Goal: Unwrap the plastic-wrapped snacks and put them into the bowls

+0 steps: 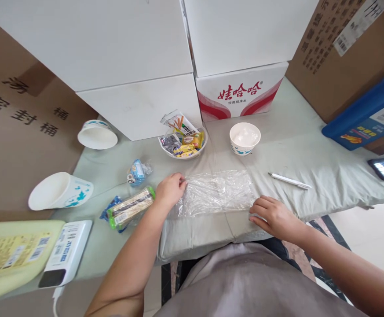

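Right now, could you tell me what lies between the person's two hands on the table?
In the head view, a sheet of clear plastic wrap stretches between left hand and right hand.
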`<state>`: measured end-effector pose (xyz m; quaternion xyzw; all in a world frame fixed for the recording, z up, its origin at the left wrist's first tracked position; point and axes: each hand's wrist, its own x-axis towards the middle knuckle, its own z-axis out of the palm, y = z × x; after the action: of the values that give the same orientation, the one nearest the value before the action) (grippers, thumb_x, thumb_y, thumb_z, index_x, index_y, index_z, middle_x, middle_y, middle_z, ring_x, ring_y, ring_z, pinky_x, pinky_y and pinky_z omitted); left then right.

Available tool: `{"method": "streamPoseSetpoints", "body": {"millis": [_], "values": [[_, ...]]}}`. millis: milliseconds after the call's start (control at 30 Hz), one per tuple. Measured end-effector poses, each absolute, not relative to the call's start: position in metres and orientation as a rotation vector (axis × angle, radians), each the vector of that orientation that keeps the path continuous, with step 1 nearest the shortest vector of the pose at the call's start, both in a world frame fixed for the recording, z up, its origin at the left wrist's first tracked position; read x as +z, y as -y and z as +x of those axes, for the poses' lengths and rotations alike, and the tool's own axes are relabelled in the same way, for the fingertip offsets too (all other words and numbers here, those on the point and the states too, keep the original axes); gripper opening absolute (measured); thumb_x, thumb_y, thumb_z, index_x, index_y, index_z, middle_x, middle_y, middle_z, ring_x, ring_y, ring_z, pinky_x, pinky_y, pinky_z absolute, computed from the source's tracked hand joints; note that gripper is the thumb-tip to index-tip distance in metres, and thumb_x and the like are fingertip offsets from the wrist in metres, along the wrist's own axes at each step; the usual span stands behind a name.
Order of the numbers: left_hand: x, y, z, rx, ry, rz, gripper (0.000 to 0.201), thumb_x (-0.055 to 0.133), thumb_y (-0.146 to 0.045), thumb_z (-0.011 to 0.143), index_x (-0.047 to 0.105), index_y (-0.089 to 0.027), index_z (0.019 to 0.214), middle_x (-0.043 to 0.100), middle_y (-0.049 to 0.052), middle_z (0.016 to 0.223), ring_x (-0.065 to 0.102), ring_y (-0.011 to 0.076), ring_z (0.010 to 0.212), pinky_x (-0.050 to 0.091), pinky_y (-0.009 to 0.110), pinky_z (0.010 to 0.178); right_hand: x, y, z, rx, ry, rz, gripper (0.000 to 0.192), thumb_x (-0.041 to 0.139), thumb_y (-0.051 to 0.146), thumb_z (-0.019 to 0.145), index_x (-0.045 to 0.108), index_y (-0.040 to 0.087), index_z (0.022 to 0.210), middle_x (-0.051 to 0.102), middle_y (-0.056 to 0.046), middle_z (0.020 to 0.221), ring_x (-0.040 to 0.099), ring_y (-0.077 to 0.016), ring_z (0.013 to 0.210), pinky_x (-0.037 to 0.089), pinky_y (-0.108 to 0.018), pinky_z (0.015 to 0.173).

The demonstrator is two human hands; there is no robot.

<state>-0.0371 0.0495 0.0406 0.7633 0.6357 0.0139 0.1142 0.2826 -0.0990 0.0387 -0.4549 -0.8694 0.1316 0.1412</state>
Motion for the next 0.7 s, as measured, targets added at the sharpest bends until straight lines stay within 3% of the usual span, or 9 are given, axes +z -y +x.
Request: {"method": "streamPoseSetpoints", "body": {"millis": [167, 267, 367, 467, 567, 700], "values": [[0.052, -0.033, -0.04, 0.506, -2.055, 2.488, 0.024, 0.052, -0.026, 0.09, 0.063, -0.015, 0.108, 0.059, 0.016, 0.11, 0.054, 0.032, 0.107, 0.042, 0.045, 0.092, 0.032, 0.09, 0.278, 0.353, 2.491, -1.192, 0.024, 0.054, 0.031, 0.094, 0.062, 0.017, 0.112, 0.064, -0.012, 0.105, 0.057, -0.0242, 0.097, 0.051, -0.039, 0.083], [0.053, -0.014, -0.05, 0.486, -1.587, 2.701, 0.018, 0.049, -0.027, 0.093, 0.064, -0.018, 0.095, 0.062, 0.011, 0.099, 0.055, 0.0266, 0.098, 0.044, 0.042, 0.089, 0.021, 0.091, 0.282, 0.309, 2.512, -1.189, 0.025, 0.055, 0.029, 0.094, 0.062, 0.017, 0.115, 0.064, -0.011, 0.107, 0.057, -0.0244, 0.099, 0.051, -0.04, 0.085], [0.045, 0.003, -0.064, 0.296, -1.115, 2.752, 0.015, 0.059, -0.033, 0.089, 0.063, -0.019, 0.094, 0.064, 0.007, 0.096, 0.057, 0.0245, 0.099, 0.047, 0.04, 0.088, 0.011, 0.092, 0.284, 0.245, 2.502, -1.199, 0.022, 0.053, 0.027, 0.095, 0.064, 0.018, 0.111, 0.065, -0.01, 0.103, 0.058, -0.0226, 0.094, 0.051, -0.038, 0.082], [0.035, 0.013, -0.079, 0.285, -1.044, 2.744, 0.024, 0.064, -0.033, 0.085, 0.061, -0.019, 0.105, 0.063, 0.009, 0.11, 0.056, 0.0259, 0.109, 0.048, 0.043, 0.095, 0.006, 0.09, 0.281, 0.184, 2.484, -1.2, 0.019, 0.05, 0.02, 0.096, 0.066, 0.019, 0.104, 0.065, -0.009, 0.096, 0.058, -0.0206, 0.088, 0.049, -0.036, 0.078], [0.027, 0.015, -0.092, 0.369, -1.049, 2.785, 0.019, 0.058, -0.022, 0.087, 0.062, -0.017, 0.105, 0.062, 0.012, 0.117, 0.056, 0.0259, 0.115, 0.049, 0.043, 0.1, 0.007, 0.087, 0.279, 0.157, 2.457, -1.183, 0.019, 0.048, 0.017, 0.095, 0.066, 0.019, 0.097, 0.066, -0.008, 0.094, 0.059, -0.021, 0.09, 0.048, -0.036, 0.077], [0.02, 0.013, -0.104, 0.441, -1.071, 2.845, 0.021, 0.046, -0.009, 0.088, 0.064, -0.016, 0.096, 0.067, 0.011, 0.113, 0.059, 0.0246, 0.117, 0.051, 0.042, 0.099, 0.014, 0.085, 0.287, 0.249, 2.395, -1.159, 0.014, 0.05, 0.016, 0.093, 0.063, 0.02, 0.094, 0.068, -0.009, 0.104, 0.06, -0.0239, 0.107, 0.049, -0.041, 0.09]]}}
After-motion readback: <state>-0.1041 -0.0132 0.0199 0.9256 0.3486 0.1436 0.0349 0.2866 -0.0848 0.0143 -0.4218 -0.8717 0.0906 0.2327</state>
